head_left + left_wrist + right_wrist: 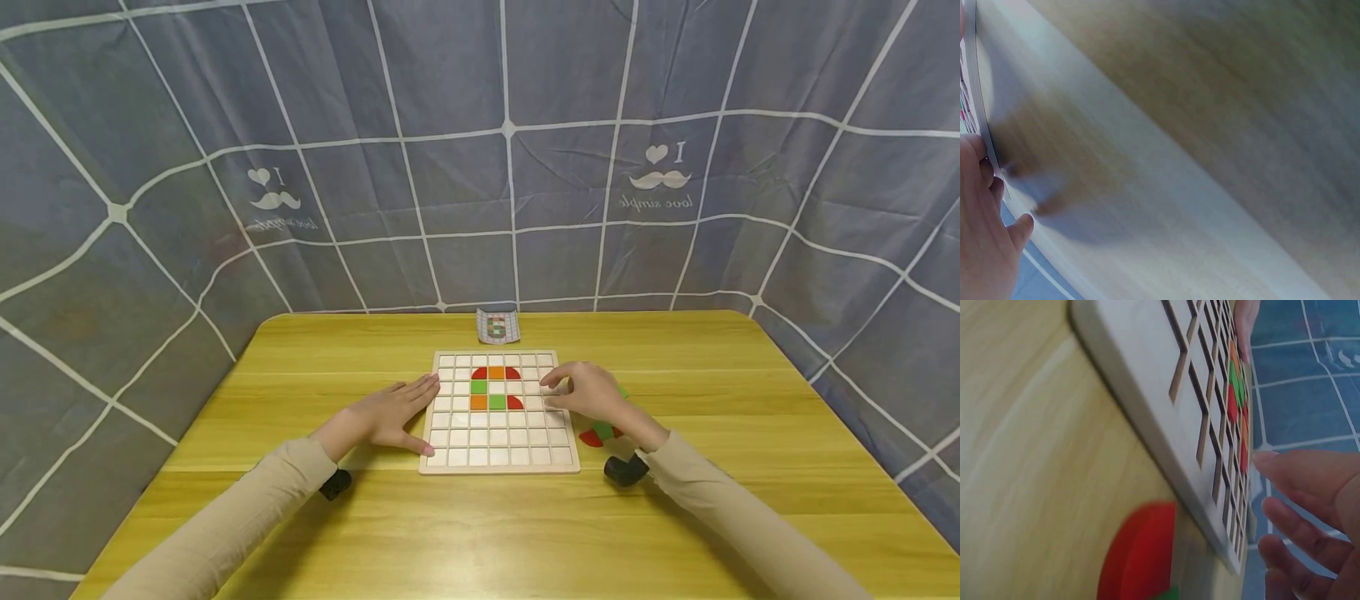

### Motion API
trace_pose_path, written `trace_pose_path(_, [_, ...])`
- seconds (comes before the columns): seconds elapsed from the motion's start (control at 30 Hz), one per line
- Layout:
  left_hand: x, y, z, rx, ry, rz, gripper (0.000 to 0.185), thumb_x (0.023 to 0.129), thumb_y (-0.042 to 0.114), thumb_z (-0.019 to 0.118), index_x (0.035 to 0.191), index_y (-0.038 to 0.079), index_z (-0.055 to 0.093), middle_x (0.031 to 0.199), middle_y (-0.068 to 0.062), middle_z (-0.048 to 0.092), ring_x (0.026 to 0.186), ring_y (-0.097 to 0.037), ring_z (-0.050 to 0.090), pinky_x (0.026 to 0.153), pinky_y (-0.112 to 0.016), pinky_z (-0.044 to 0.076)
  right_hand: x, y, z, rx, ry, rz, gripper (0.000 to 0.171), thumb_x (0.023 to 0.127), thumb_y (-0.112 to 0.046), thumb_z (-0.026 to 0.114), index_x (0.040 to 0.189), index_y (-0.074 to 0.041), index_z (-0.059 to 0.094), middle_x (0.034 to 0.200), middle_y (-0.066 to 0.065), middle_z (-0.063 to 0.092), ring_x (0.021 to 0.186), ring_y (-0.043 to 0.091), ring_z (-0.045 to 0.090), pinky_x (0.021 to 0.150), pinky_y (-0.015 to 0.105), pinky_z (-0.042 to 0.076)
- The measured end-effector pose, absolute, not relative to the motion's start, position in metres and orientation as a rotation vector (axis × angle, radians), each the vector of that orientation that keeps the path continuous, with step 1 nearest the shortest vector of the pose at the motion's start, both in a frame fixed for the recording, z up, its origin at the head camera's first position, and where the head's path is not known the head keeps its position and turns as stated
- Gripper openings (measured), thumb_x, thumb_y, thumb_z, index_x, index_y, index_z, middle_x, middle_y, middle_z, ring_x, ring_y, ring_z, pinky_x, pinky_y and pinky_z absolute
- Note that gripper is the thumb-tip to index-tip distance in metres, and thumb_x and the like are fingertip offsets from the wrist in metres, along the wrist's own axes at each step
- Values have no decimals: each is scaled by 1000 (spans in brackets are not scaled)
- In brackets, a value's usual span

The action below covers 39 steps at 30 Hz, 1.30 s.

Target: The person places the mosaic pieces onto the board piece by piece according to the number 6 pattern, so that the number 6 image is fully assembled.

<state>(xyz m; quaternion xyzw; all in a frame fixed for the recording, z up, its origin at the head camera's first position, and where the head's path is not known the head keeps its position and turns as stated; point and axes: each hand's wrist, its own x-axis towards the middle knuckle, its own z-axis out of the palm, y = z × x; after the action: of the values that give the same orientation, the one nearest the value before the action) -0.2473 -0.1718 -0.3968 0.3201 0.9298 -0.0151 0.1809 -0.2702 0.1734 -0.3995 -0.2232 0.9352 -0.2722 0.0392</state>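
One left hand [393,414], fingers extended and grasping nothing, touches the left edge of the grid board [498,457], which lies on the table [480,533] with seven coloured tiles [497,372] set in it. At its right edge, the right hand [597,393] holds nothing, thumb and bent fingers parted, near loose pieces [590,438].

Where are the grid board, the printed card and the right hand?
Grid board [498,436]: head view, on a bare cell below the colored pieces.
Printed card [497,327]: head view, middle of its printed face.
Right hand [595,393]: head view, back of the hand.
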Motion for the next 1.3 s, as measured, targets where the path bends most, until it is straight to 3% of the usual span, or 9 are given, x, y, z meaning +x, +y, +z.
trace_pose_path(0.17, [-247, -172, -399, 900, 2624, -49, 108, 71, 79, 40, 147, 13, 3, 154, -5, -2, 143, -21, 4, 115, -44, 16, -269, 188, -397, -669, 2900, -845, 25, 75, -27, 72, 98, -18, 70, 88, -3, 69, 50, 6, 47, 42, 21, 33])
trace_pose_path(0.5, [-245, -171, -397, 892, 2622, -37, 106, 72, 77, 42, 147, 13, 4, 154, -5, -2, 143, -21, 5, 115, -44, 16, -266, 218, -393, -650, 2946, -855, 28, 75, -30, 73, 99, -18, 70, 97, 0, 69, 69, 9, 54, 48, 21, 38])
trace_pose_path(1.1, [-246, -172, -397, 903, 2627, -16, 106, 72, 77, 42, 147, 12, 4, 154, -6, -2, 143, -22, 5, 115, -45, 16, -261, 267, -403, -575, 2924, -866, 31, 75, -25, 73, 103, -13, 68, 101, 7, 68, 69, 9, 54, 49, 22, 40])
trace_pose_path(1.3, [-246, -172, -396, 901, 2626, -21, 106, 72, 77, 42, 147, 13, 4, 154, -5, -2, 143, -21, 5, 115, -45, 16, -270, 281, -406, -622, 2885, -894, 33, 75, -17, 72, 107, -13, 67, 103, 8, 67, 67, 8, 52, 48, 20, 40])
